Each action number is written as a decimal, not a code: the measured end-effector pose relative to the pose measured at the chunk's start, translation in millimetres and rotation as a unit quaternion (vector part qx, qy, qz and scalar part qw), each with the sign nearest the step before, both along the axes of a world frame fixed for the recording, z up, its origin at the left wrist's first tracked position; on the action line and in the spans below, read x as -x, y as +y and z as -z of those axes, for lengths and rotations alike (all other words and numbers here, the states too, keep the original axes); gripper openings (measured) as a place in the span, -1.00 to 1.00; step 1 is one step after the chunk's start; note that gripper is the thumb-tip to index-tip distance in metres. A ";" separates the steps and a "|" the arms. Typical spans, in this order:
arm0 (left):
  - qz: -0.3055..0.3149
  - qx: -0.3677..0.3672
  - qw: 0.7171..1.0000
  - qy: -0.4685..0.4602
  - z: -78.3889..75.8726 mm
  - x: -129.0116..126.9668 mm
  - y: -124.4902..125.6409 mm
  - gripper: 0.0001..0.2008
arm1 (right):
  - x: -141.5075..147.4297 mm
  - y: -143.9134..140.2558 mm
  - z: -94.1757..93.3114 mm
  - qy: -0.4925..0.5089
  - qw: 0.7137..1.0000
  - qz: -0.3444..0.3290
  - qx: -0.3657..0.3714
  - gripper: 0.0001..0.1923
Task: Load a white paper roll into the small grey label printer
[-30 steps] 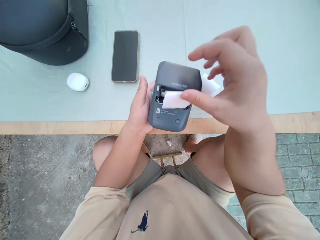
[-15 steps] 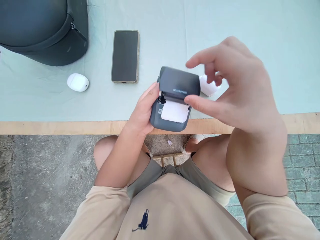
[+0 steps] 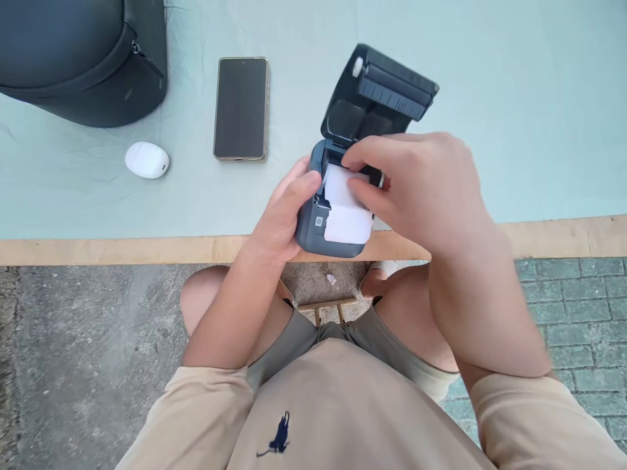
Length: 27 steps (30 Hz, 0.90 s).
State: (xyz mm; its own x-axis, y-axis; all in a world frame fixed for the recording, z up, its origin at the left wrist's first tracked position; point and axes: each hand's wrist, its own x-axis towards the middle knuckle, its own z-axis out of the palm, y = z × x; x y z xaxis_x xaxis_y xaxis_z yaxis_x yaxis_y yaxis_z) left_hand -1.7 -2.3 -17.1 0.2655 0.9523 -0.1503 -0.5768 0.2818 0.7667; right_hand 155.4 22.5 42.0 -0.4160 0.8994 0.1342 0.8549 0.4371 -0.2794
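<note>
A small dark grey label printer [image 3: 313, 232] is held just above the table's near edge. Its lid [image 3: 382, 91] stands flipped open toward the far side, roller showing. A white paper roll [image 3: 343, 209] sits in the open bay, its strip draped over the front. My left hand [image 3: 281, 219] grips the printer's left side, thumb on the top edge. My right hand [image 3: 426, 189] reaches in from the right, fingertips pressing on the paper roll inside the bay.
A black phone [image 3: 241, 108] lies face up on the pale green tablecloth [image 3: 514, 98]. A white earbud case [image 3: 147, 160] sits left of it, below a dark bag [image 3: 78, 59] at the far left. The wooden table edge [image 3: 98, 249] runs across; my knees are below it.
The printer's lid, nearly shut half a second ago, has swung fully open. My right hand moved from above the lid down onto the paper roll. The left hand keeps its grip.
</note>
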 end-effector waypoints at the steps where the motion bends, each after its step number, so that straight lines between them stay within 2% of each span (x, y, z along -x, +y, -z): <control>1: 0.000 -0.007 1.000 0.005 -0.2 0.1 -0.6 -0.76 | 1.9 0.2 1.7 -0.023 0.999 0.010 0.023 -0.78; 4: 0.004 -0.015 1.000 0.021 -1.4 0.3 -2.6 -0.73 | 5.7 1.3 5.5 -0.061 0.995 0.026 0.070 -0.65; 7: 0.006 -0.002 0.999 0.038 -3.4 -0.4 -3.7 -0.76 | 3.7 -0.1 0.7 -0.042 0.996 0.013 0.074 -0.69; 9: -0.003 0.010 0.999 0.037 -4.1 -1.2 -3.2 -0.78 | -2.6 -2.5 -7.8 0.025 0.995 -0.007 0.094 -0.72; 11: -0.025 0.023 0.999 0.028 -3.6 -1.6 -1.8 -0.80 | -13.4 -3.2 -16.6 0.143 0.983 -0.018 0.116 -0.73; 13: -0.045 0.038 0.998 0.017 -2.0 -1.0 0.3 -0.77 | -28.1 0.9 -20.7 0.308 0.946 0.012 0.100 -0.70; 14: -0.048 0.045 0.998 0.012 -0.9 -0.3 1.4 -0.74 | -36.5 5.0 -19.9 0.387 0.917 0.047 0.085 -0.67; 15: -0.049 0.049 0.998 0.008 0.2 0.6 2.5 -0.71 | -45.3 10.1 -17.3 0.472 0.875 0.091 0.051 -0.69; 16: -0.047 0.052 0.997 0.005 1.4 1.6 3.6 -0.68 | -54.1 15.5 -12.9 0.511 0.846 0.135 0.067 -0.74; 17: -0.043 0.051 0.998 0.003 2.7 2.7 4.6 -0.67 | -62.7 20.5 -7.2 0.515 0.838 0.162 0.084 -0.77; 18: -0.040 0.046 0.998 0.001 3.9 3.7 5.5 -0.68 | -70.7 24.6 -0.4 0.497 0.842 0.181 0.107 -0.77; 19: -0.037 0.040 0.999 -0.001 5.2 4.6 6.2 -0.69 | -77.9 27.5 6.8 0.453 0.866 0.190 0.093 -0.77; 23: -0.023 0.022 0.999 -0.003 9.8 6.5 7.0 -0.72 | -98.6 28.7 33.9 0.338 0.921 0.188 0.050 -0.83; 27: -0.011 -0.015 1.000 -0.022 11.7 6.1 6.8 -0.72 | -112.3 26.0 45.6 0.217 0.954 0.205 0.005 -0.68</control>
State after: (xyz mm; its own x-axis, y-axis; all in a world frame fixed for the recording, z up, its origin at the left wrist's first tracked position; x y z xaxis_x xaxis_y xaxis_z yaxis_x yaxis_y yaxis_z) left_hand -7.8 4.5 -28.9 0.2500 0.9619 -0.1109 -0.6167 0.2465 0.7476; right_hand 267.7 48.4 -3.6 0.0638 0.9766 0.2053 0.7561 0.0869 -0.6487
